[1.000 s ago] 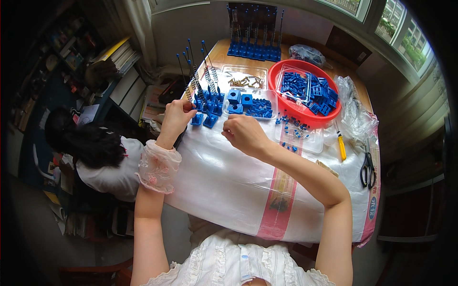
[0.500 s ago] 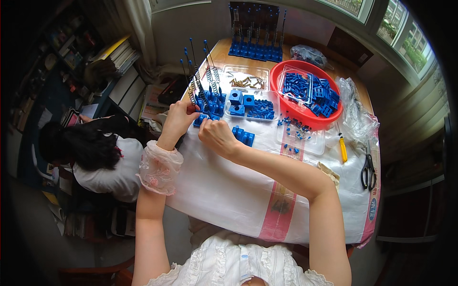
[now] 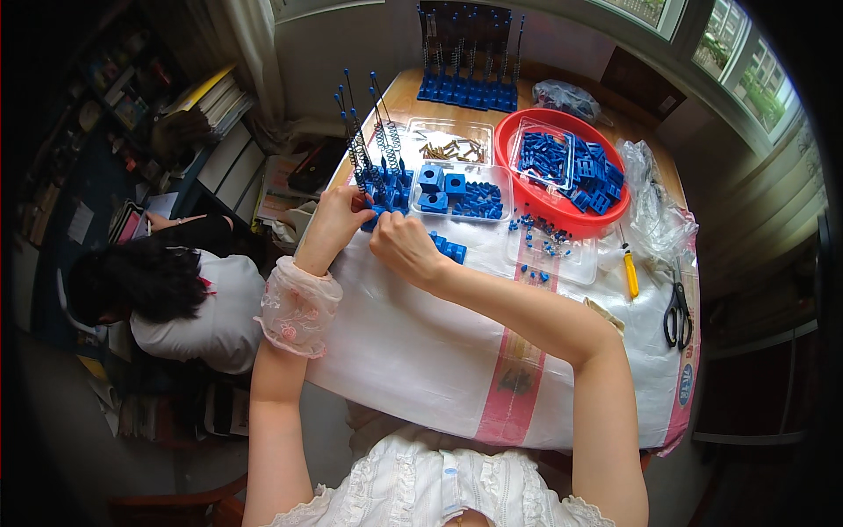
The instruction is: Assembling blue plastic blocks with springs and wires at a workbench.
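At the table's left edge both my hands work close together on a blue plastic block (image 3: pixel 372 216). My left hand (image 3: pixel 334 221) pinches it from the left with thumb and finger. From the right, my right hand (image 3: pixel 404 248) is closed against the same piece; its fingertips partly hide it. Just beyond them stands a cluster of blue plastic blocks (image 3: pixel 397 188), from which thin dark rods with coil springs (image 3: pixel 358 145) and blue tips rise. Another short row of joined blue blocks (image 3: pixel 451 249) lies right beside my right hand.
A clear box (image 3: pixel 506 189) holds blue blocks and small parts; another tray (image 3: pixel 485 130) holds brass-coloured pieces. Right stand a red basin (image 3: pixel 606 221) of blue parts, a lid with tiny pieces (image 3: pixel 575 268), a yellow-handled tool (image 3: pixel 630 274) and scissors (image 3: pixel 676 318). A person (image 3: pixel 198 307) sits left.
My hands stay at the same spot, with the fingers shifting slightly on the blue block. My right hand has moved a little to the right.
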The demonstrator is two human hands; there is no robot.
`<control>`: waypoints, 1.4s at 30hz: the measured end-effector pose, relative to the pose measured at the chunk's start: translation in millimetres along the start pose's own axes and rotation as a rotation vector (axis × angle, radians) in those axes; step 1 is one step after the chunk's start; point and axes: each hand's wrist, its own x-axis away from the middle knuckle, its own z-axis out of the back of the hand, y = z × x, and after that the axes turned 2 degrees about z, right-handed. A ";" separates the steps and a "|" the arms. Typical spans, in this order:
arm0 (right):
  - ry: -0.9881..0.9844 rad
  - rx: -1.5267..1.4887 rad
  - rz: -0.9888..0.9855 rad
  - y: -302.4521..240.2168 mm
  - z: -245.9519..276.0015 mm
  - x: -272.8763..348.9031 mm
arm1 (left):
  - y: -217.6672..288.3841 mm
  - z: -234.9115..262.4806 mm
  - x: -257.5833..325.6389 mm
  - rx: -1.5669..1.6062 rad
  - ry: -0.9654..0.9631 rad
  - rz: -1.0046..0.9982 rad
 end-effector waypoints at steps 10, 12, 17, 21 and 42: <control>-0.029 0.016 -0.028 9.0 -1.1 -2.5 | -0.2 -7.2 -13.2 -0.001 0.020 -0.004; -0.041 0.030 -0.038 8.8 -2.5 -2.9 | 0.3 -8.5 -15.5 0.001 0.023 0.001; -0.062 0.029 -0.060 7.3 -6.8 -5.1 | 0.5 -10.4 -18.3 -0.034 0.037 -0.006; -0.019 0.038 -0.061 8.3 -11.0 -3.3 | -0.6 -10.4 -18.8 -0.021 0.027 -0.007; -0.050 -0.075 0.055 -4.0 101.6 50.3 | 6.9 48.3 80.8 -0.393 0.199 0.061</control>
